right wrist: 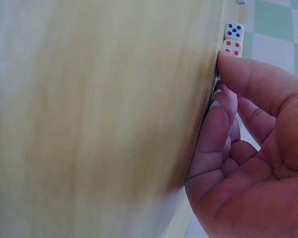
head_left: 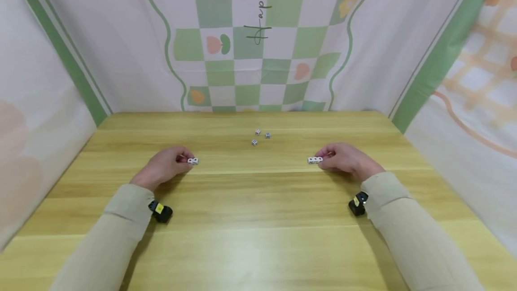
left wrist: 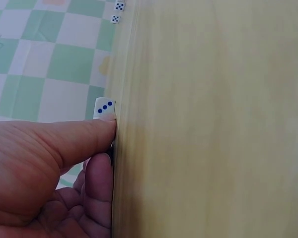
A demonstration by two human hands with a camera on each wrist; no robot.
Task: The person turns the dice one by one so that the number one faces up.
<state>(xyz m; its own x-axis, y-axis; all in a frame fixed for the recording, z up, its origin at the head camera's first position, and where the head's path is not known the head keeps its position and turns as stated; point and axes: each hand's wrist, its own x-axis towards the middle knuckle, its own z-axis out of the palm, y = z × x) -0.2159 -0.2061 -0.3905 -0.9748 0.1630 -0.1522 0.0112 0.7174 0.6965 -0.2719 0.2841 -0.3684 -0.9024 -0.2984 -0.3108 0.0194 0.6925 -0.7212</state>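
Observation:
On the left of the table, my left hand [head_left: 164,166] pinches a short row of two white dice [head_left: 195,161] between thumb and fingers. In the left wrist view, one die [left wrist: 105,106] shows three blue pips past the thumb tip. My right hand [head_left: 345,160] holds the near end of a row of three dice [head_left: 310,160] on the right side. From the right wrist, a die with five blue pips [right wrist: 234,31] stands against one with four red pips [right wrist: 232,46], which the thumb partly covers. Both rows sit at the tabletop.
Between the hands and farther back, three loose dice lie apart: one at the rear [head_left: 257,132], one to the right [head_left: 268,135] and one nearer [head_left: 254,142]. The wooden table [head_left: 250,210] ends at a patterned curtain [head_left: 246,71]. A small black camera sits on each wrist.

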